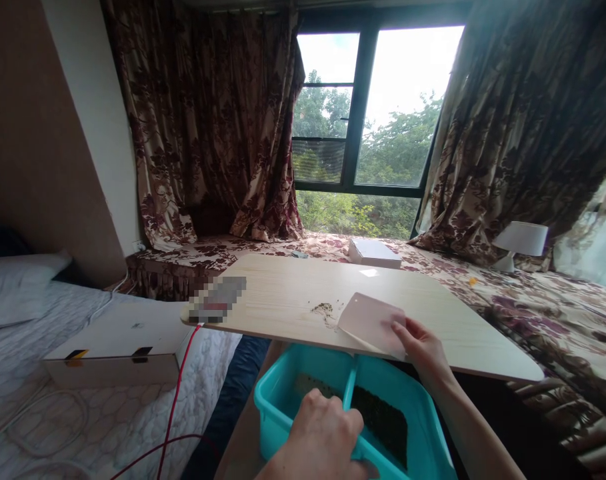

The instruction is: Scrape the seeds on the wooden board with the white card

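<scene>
My right hand grips the right end of a thin, translucent pinkish plastic sheet, tilted over the table's near edge. Just left of the sheet, a small scatter of dark and pale grains lies on the light wood table. Below that edge is a turquoise divided bin. Dark granular material covers the floor of its right compartment, and paler bits show in the left one. My left hand is closed over the bin near its divider; its fingertips are hidden.
A blurred-out device with a red cable sits on the table's left end. A white box lies on the bed at left. Behind the table, a patterned window seat holds another white box and a lamp.
</scene>
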Available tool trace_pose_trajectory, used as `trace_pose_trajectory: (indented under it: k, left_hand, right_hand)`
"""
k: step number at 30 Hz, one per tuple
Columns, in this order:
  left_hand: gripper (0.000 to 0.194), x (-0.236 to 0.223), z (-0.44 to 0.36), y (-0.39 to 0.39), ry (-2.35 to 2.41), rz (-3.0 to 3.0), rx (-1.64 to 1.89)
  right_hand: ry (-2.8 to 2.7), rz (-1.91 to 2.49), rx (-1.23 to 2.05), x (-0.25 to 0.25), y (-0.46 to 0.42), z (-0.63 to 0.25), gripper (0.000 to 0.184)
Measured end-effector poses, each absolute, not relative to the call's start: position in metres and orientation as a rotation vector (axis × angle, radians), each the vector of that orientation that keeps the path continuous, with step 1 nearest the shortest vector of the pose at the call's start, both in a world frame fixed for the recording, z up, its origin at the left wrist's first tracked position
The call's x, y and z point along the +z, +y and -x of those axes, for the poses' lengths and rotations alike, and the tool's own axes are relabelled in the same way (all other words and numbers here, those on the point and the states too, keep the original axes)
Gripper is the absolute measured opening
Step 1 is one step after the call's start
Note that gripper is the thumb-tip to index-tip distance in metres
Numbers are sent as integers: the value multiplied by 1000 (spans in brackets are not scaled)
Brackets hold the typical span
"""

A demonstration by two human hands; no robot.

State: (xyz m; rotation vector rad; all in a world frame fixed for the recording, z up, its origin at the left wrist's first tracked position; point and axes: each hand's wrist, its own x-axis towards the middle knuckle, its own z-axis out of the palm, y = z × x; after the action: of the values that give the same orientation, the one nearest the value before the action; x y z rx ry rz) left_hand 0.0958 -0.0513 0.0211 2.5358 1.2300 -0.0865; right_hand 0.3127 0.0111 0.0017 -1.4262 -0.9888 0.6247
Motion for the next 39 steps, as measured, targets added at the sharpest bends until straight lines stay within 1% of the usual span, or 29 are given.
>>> trace_pose_trajectory:
  k: [3,8,15,18,23,30,36,39]
  left_hand:
    - [39,22,-96,-51,1220,-2534,-87]
    - [39,19,-96,-51,1212,-2537,-76]
    - [40,15,-95,-51,1210,-2559,5]
    - [42,12,-95,-51,1219,-2565,3]
    - [42,7,-97,-50,1223,-2581,41]
    - [41,5,-96,-51,1212,-2603,63]
    - [42,1,-97,-50,1203,-2632,94]
    - [42,2,-97,-50,1204,-2620,74]
  right_hand:
    - [-1024,1396,671,3,10,-311,38]
    - [-998,1385,641,2,11,-307,34]
    - [-1053,1335,835,-2,4,-303,40]
    - [-983,1354,743,2,8,-307,40]
    - [-961,1397,612,8,16,-307,35]
    - [-1010,1399,708,7,12,-301,37]
    - [-1018,1383,683,8,11,-300,35]
    - [-1066,1367,752,4,8,-297,38]
